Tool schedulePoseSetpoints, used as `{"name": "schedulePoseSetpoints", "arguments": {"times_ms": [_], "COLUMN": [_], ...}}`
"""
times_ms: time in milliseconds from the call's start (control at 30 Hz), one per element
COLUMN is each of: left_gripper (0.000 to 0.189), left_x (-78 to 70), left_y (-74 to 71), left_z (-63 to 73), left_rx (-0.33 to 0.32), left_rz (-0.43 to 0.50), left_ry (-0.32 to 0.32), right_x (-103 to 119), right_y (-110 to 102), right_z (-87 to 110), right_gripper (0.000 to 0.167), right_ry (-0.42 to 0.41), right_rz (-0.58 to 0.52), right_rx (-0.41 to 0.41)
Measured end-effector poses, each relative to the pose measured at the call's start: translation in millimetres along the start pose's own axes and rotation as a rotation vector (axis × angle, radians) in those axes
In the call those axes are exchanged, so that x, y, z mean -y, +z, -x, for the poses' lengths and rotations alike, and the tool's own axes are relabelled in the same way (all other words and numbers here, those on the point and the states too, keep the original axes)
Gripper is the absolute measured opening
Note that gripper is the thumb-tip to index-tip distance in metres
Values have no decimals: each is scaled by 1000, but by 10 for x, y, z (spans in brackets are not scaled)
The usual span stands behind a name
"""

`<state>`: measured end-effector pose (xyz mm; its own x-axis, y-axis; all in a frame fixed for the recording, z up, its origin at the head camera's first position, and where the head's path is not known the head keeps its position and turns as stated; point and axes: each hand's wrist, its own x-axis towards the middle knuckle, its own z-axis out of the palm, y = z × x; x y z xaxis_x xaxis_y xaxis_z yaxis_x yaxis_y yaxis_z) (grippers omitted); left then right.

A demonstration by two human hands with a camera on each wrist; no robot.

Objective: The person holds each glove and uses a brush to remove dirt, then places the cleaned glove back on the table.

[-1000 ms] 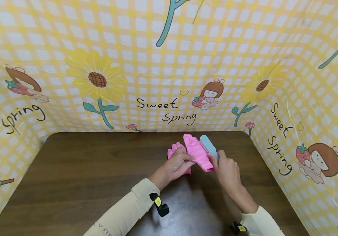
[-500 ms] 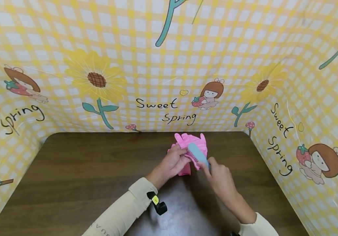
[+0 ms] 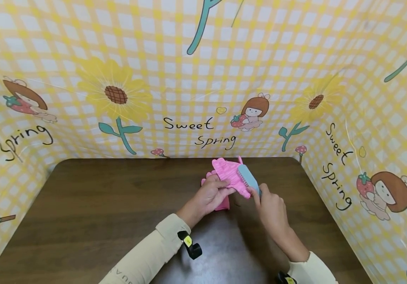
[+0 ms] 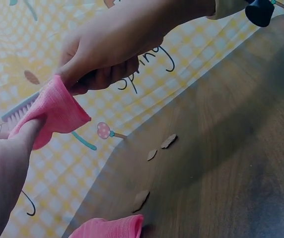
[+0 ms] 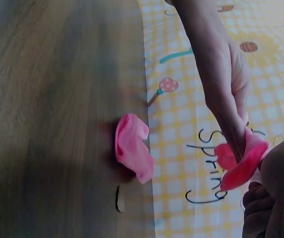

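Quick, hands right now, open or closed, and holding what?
Left hand: closed, holding a pink glove.
Right hand: closed, holding a light blue brush.

Pink knit glove (image 3: pixel 227 172) is raised, tilted; light-blue brush (image 3: pixel 249 178) rests bristles against it; second pink glove (image 5: pixel 133 149) lies on tabletop (image 3: pixel 83 205)

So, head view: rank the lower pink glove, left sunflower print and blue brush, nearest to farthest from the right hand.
1. Blue brush: gripped in the right hand.
2. Lower pink glove: on the table, leftward.
3. Left sunflower print: on the backdrop, farther left.
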<state>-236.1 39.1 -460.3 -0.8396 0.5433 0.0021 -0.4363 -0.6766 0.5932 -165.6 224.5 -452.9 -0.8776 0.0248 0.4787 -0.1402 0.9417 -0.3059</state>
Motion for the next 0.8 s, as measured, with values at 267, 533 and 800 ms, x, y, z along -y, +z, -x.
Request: {"name": "schedulePoseSetpoints", "arguments": {"times_ms": [267, 533, 800], "left_gripper": [54, 58, 65], "left_x": [15, -38, -53], "left_y": [1, 7, -2], "left_z": [-6, 16, 53], "left_rx": [34, 32, 53], "left_rz": [-6, 19, -59], "left_ry": [10, 15, -27], "right_x": [-90, 64, 112], "right_y": [-17, -108, -52], "right_z": [-70, -14, 8], "right_gripper": [41, 34, 32], "right_ry": [94, 27, -61], "right_rz": [-25, -96, -45], "right_rx": [32, 82, 56]}}
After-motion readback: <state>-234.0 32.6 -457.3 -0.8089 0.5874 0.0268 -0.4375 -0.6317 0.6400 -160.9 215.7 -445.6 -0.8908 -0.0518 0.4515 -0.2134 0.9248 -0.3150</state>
